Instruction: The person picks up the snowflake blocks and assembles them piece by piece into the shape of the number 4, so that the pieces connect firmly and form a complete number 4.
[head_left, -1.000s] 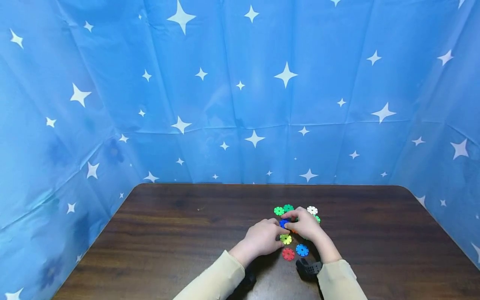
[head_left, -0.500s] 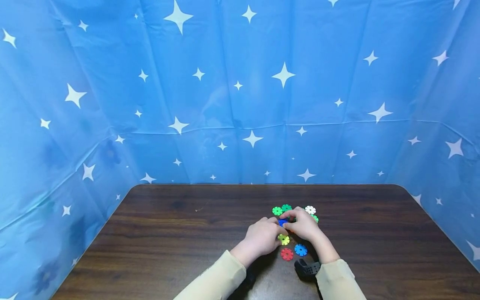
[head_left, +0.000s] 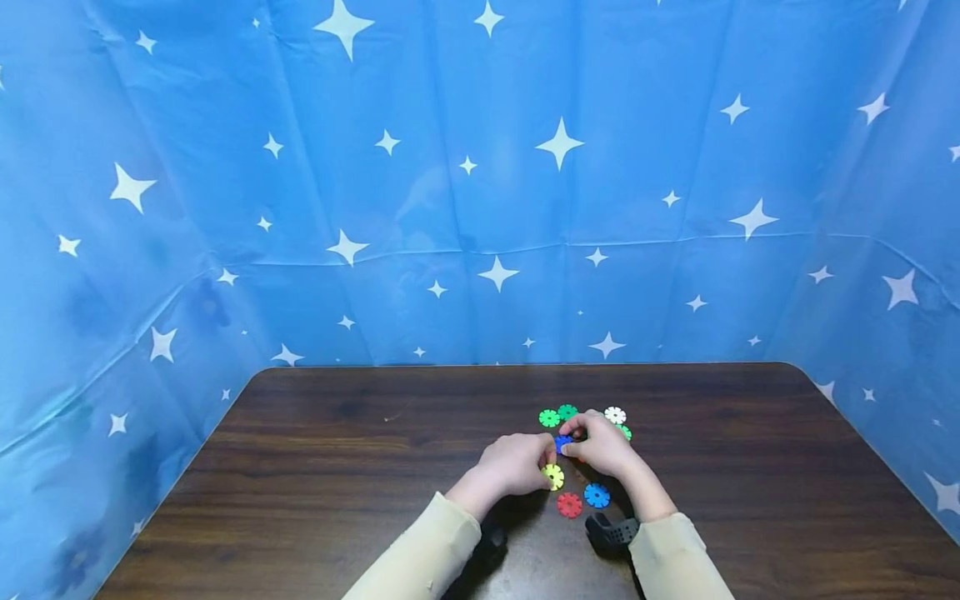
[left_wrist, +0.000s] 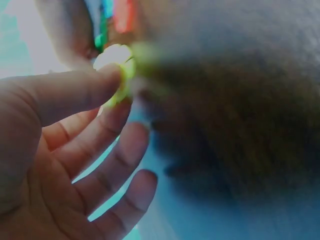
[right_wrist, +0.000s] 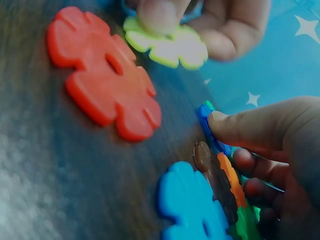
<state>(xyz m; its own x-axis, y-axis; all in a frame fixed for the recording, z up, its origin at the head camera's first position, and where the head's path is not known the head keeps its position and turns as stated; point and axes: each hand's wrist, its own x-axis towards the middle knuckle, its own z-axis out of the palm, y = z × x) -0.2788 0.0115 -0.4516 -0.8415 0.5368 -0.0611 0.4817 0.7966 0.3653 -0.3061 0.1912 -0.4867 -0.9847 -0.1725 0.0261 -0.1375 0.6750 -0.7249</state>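
Between thumb and fingers, my left hand (head_left: 513,463) pinches a yellow notched disc (head_left: 554,477); the left wrist view shows the thumb on the yellow disc (left_wrist: 124,82). Just to its right, my right hand (head_left: 604,444) has its thumb on a dark blue disc (head_left: 562,444), which the right wrist view also shows as a blue disc (right_wrist: 210,125) with the thumb tip against it. The fingers curl behind the discs there, partly hidden. Nearer the person lie a red disc (head_left: 569,505) and a light blue disc (head_left: 597,495).
Two green discs, one of them a light green disc (head_left: 549,418), lie beyond the hands. A white disc (head_left: 615,415) and another green disc (head_left: 626,432) are past my right hand. Brown and orange discs (right_wrist: 232,180) lie under it. A starry blue curtain (head_left: 450,208) surrounds the brown table (head_left: 337,467).
My left hand has drawn slightly left, away from the right hand, and the yellow disc has shifted with it. My right hand remains at the dark blue disc.
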